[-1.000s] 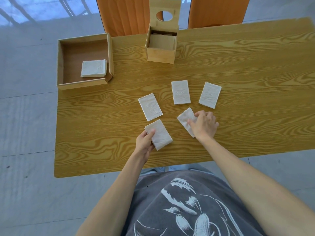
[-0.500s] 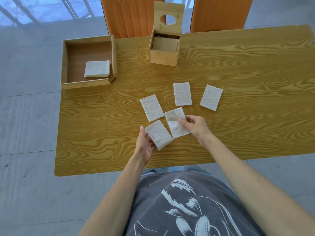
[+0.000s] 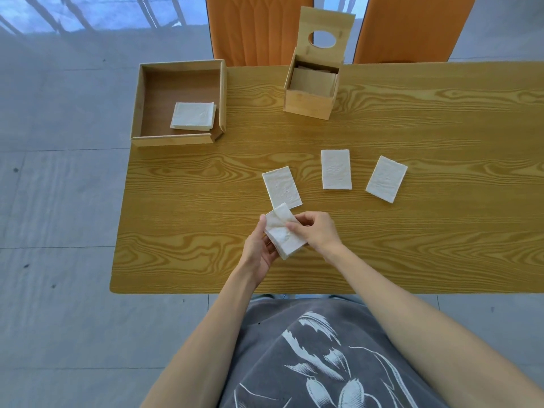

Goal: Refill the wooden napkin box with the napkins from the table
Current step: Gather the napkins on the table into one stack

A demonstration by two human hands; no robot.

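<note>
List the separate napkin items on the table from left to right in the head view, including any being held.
napkin stack in the open wooden tray → napkins held in both hands → left loose napkin → middle loose napkin → right loose napkin

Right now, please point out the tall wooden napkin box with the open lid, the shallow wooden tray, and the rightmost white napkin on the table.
tall wooden napkin box (image 3: 307, 106): head view, front wall.
shallow wooden tray (image 3: 172, 141): head view, near rim.
rightmost white napkin (image 3: 386, 179): head view, centre.
</note>
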